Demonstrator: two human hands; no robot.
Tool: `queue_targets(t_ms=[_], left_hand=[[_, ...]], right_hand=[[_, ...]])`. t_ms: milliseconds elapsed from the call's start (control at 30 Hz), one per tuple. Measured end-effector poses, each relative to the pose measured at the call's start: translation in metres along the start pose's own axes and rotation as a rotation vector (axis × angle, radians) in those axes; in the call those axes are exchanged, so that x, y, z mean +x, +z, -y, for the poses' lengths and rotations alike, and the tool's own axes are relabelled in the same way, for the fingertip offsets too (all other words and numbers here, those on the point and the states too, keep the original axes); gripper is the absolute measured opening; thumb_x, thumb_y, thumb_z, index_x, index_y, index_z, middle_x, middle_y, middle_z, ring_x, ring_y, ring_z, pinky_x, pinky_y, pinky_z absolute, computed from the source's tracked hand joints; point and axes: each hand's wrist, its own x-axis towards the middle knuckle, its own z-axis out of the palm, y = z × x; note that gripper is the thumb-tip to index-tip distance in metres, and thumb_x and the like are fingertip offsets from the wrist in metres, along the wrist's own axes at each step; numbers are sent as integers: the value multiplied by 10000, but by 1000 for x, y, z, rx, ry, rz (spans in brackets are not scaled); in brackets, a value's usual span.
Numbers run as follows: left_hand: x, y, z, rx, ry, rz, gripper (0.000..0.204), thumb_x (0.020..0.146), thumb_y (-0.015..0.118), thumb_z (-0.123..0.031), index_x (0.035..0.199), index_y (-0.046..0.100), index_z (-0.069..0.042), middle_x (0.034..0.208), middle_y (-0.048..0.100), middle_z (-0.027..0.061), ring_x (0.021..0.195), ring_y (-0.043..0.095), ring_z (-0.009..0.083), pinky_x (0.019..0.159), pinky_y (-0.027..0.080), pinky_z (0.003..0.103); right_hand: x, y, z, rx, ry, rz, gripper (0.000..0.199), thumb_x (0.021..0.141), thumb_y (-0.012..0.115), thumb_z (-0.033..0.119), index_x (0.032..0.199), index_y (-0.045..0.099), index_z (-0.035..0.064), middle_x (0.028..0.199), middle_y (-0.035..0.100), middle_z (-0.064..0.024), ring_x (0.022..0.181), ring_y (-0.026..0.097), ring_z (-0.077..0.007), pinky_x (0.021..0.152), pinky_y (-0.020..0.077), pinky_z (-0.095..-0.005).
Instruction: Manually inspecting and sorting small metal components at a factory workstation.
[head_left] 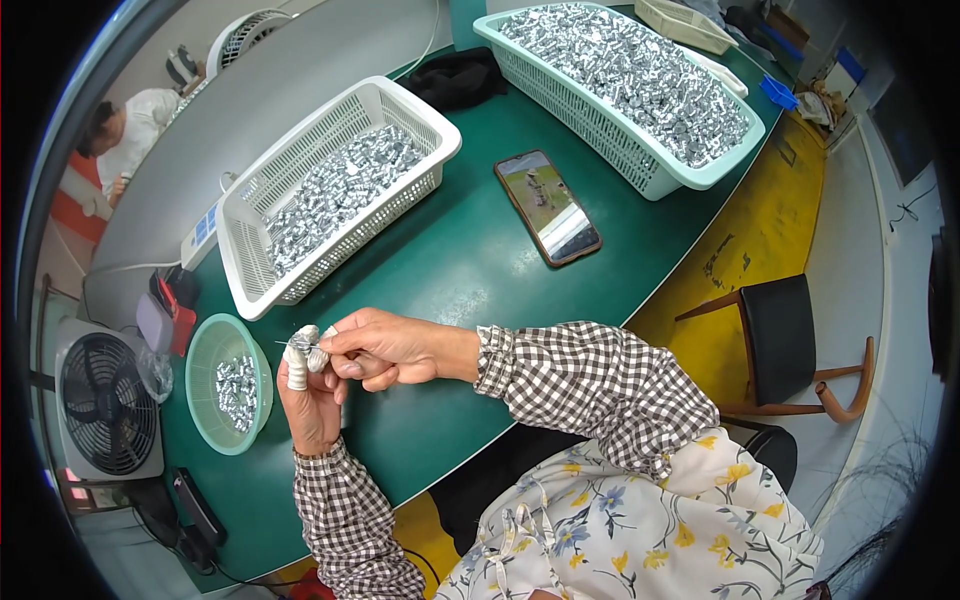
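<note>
Both hands meet above the green table, left of its middle. My left hand [312, 400] wears white cots on its fingertips and pinches a small silvery metal part [304, 340], mostly covered by the fingers. My right hand [390, 345] comes in from the right, closed, its fingertips touching the left ones. From its pinch a thin needle-like tool [283, 343] seems to run past the part, the tip showing on the left side. Beside the left hand stands a round light-green basket [266, 392] with several silvery metal parts [236, 393] in it.
A white basket [240, 285] of metal parts stands ahead; a fuller pale-green basket [590, 130] sits far right. Between them lies a phone [548, 207] with its screen lit. A fan [110, 400] is at the left, a chair [777, 340] at the right. Another person [140, 130] sits beyond the partition.
</note>
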Motion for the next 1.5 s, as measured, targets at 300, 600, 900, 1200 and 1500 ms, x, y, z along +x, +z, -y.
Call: queue_targets(t_ms=[300,600,900,1200,1500], left_hand=[[3,1,3,41,-46,-99,261,900,483,-255,1001,536,-20,710,521,-2,513,449,51,370,353,175],[4,2,5,-34,-90,-87,277,895,493,-244,1029,536,-5,712,514,-7,502,425,42,367,340,180],[2,3,4,-47,-82,-49,286,906,472,-244,1052,542,-8,723,521,-6,509,424,38,373,333,172],[7,-9,8,21,-59,-89,276,906,473,-254,1015,550,-12,703,518,-10,506,419,36,377,330,169],[2,7,5,0,-51,-144,271,908,471,-254,986,555,-8,677,480,-22,500,400,37,383,309,169]], right_hand=[[5,-3,-8,-421,-211,-189,178,861,490,138,756,500,-5,606,528,-51,416,445,-88,316,279,-214],[2,-2,-26,-1952,-892,-459,104,823,488,60,748,498,-11,593,547,-133,491,569,-233,425,437,-333],[5,-5,-4,-368,-102,-206,99,828,473,59,753,502,2,571,531,-134,520,582,-275,406,425,-343],[7,-11,-30,-2017,-960,-481,191,877,456,138,748,493,1,538,462,-15,415,422,-103,371,335,-277],[6,1,-7,-838,-350,-301,119,775,498,73,693,491,-14,587,564,-149,519,582,-271,464,459,-365]])
